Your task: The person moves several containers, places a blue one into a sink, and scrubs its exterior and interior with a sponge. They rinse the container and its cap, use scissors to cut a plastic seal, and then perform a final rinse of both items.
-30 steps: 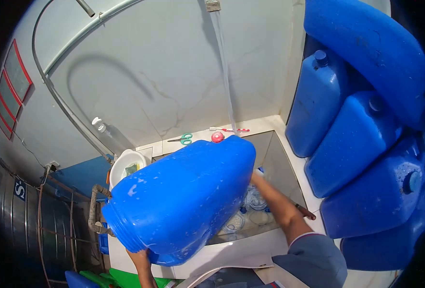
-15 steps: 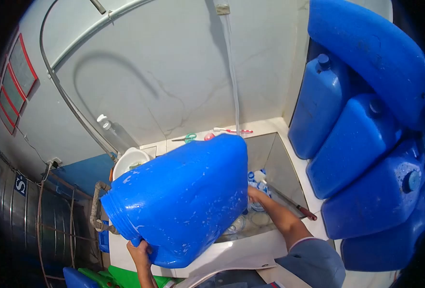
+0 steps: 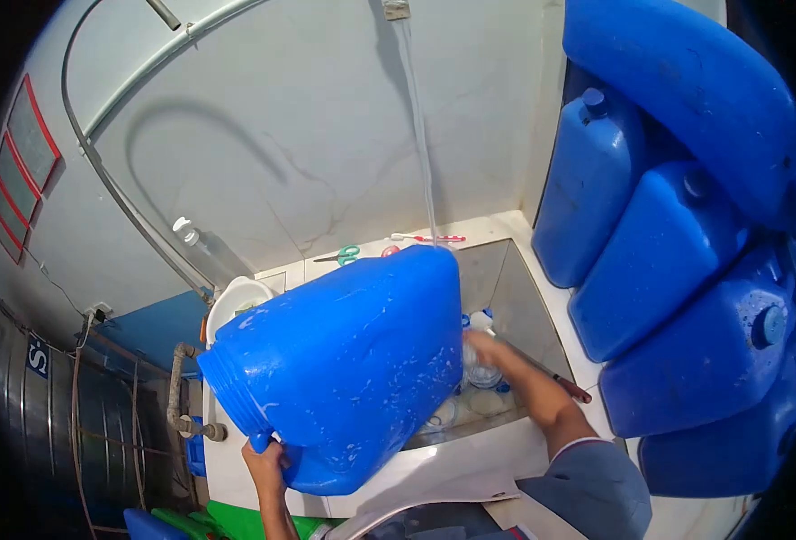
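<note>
A large blue jug lies tilted on its side over the sink's front edge, its wide threaded mouth facing lower left. My left hand is wrapped round its handle beside the mouth. Water runs down from above onto the jug's upper end. At the jug's right end is my right hand, blurred by motion; whether it holds anything is not clear. Beneath it, clear bottles and containers with some blue caps lie in the sink.
Several blue jugs are stacked at the right. Green scissors and a red-and-white toothbrush lie on the back ledge. A white bowl sits left, near a clear bottle. A long-handled tool leans on the sink's right edge.
The view has shifted a little. My right hand has moved slightly down and away from the jug's end. My left hand keeps its hold on the handle.
</note>
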`<move>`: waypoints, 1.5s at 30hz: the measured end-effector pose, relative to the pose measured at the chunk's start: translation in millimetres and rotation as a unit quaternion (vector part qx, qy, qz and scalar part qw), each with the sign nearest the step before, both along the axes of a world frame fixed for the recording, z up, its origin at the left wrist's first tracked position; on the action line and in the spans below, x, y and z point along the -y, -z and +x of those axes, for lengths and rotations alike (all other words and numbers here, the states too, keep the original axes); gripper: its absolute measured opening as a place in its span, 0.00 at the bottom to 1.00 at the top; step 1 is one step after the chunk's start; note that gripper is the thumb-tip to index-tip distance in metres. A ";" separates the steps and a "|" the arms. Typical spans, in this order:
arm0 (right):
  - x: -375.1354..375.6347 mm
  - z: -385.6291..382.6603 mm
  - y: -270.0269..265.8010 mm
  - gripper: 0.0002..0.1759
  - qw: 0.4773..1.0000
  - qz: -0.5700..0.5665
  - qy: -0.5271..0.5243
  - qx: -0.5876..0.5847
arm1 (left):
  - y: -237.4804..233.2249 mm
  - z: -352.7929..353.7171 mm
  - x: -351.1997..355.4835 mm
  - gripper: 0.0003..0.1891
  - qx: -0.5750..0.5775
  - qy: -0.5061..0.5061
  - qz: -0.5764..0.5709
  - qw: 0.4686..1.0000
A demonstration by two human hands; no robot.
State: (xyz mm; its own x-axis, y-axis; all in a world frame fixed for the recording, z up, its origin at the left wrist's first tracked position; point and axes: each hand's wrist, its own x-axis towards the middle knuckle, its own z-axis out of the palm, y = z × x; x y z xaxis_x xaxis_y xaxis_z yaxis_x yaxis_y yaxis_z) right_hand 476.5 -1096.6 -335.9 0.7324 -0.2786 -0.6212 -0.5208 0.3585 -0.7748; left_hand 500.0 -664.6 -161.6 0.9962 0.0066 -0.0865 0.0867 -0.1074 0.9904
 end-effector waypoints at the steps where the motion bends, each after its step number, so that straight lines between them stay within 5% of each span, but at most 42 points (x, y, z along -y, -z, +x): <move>1: 13.4 15.1 -23.1 0.24 0.995 -0.010 0.099 0.027 | 4.5 2.6 -2.9 0.01 -0.003 0.002 0.003 1.000; 2: 61.5 49.1 13.4 0.21 0.963 0.164 0.055 0.206 | 11.0 5.8 -6.7 0.01 -0.003 0.016 -0.006 1.000; 3: 69.8 61.7 -53.2 0.21 0.947 0.252 0.048 0.193 | 13.9 7.4 -8.9 0.01 0.000 0.029 -0.014 0.999; 7: 50.6 86.0 25.8 0.19 0.961 0.143 -0.012 0.235 | 4.3 2.8 -3.6 0.02 -0.010 0.031 -0.048 0.998; 8: 8.9 61.5 39.0 0.17 0.961 0.079 0.096 0.245 | 3.7 2.8 -5.9 0.02 -0.006 0.031 -0.059 0.998; 14: 20.4 49.5 5.3 0.17 0.974 0.132 0.034 0.180 | -0.6 20.3 -16.2 0.02 -0.007 0.073 -0.027 0.997; 16: 57.7 84.9 -67.6 0.15 0.963 0.148 0.054 0.219 | -1.9 23.2 -12.5 0.02 -0.011 0.076 -0.016 0.997; 19: 62.3 101.4 -56.6 0.17 0.955 0.164 0.053 0.242 | -1.7 18.8 -5.9 0.02 -0.002 0.068 -0.049 0.996; 21: 24.8 68.5 4.7 0.21 0.967 0.097 0.027 0.236 | -0.4 20.0 -9.3 0.02 -0.005 0.063 -0.049 0.997; 22: 5.4 42.8 19.5 0.25 0.992 0.030 0.007 0.119 | -0.4 21.7 -9.1 0.02 -0.009 0.056 -0.047 0.997; 23: -18.4 20.6 47.2 0.26 0.956 -0.145 -0.002 0.255 | -4.2 25.0 -7.7 0.02 -0.007 0.054 -0.050 0.997; 25: 1.4 5.4 34.4 0.26 0.919 -0.296 -0.254 -0.060 | -12.4 31.1 -6.3 0.03 0.018 0.045 -0.001 0.999; 27: 68.0 27.0 70.0 0.24 0.887 -0.391 -0.153 0.193 | -1.8 43.1 -12.2 0.04 0.017 0.077 0.043 0.996; 28: 87.8 36.3 30.9 0.22 0.884 -0.450 -0.030 0.122 | 1.4 47.8 -13.3 0.04 0.021 0.111 0.089 0.990; 29: 98.0 41.4 -15.7 0.21 0.804 -0.586 0.073 0.069 | -0.3 49.3 -6.6 0.05 0.033 0.139 0.112 0.983; 30: 115.4 49.2 -58.7 0.20 0.779 -0.623 0.073 0.003 | -1.5 49.2 7.4 0.05 0.032 0.142 0.114 0.983; 31: 141.1 63.0 -63.5 0.19 0.687 -0.719 0.105 0.014 | -1.5 47.5 26.7 0.06 0.074 0.161 0.149 0.973; 34: 170.9 84.1 -80.1 0.19 0.675 -0.735 0.056 -0.028 | 16.9 57.5 54.7 0.11 0.090 0.235 0.250 0.935; 37: 177.3 99.8 -60.0 0.17 0.467 -0.879 0.093 0.007 | 34.0 59.7 91.8 0.10 0.109 0.242 0.265 0.927; 38: 169.5 106.4 -69.3 0.17 0.467 -0.880 0.091 0.007 | 47.2 64.6 100.9 0.11 0.101 0.241 0.293 0.920; 40: 143.9 118.3 -93.9 0.14 0.555 -0.826 -0.060 0.074 | 63.3 66.5 121.2 0.11 0.084 0.243 0.318 0.912; 43: 79.7 120.3 -156.9 0.10 0.840 -0.465 -0.267 0.079 | 64.0 68.6 161.6 0.13 0.066 0.267 0.282 0.919; 44: 64.1 114.9 -172.9 0.10 0.900 -0.304 -0.297 0.098 | 61.9 68.6 173.9 0.12 0.025 0.287 0.256 0.923; 45: 59.5 113.4 -178.8 0.10 0.899 -0.304 -0.299 0.094 | 59.8 68.2 184.3 0.11 -0.016 0.306 0.231 0.923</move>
State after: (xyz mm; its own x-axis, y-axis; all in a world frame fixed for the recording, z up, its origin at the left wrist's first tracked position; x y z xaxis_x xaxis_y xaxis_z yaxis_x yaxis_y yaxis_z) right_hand 589.9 -1156.1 -157.2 0.9407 -0.0459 -0.3362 -0.3182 -0.4628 -0.8274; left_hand 568.2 -848.8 -221.3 0.8225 -0.5132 -0.2454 -0.1011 -0.5564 0.8247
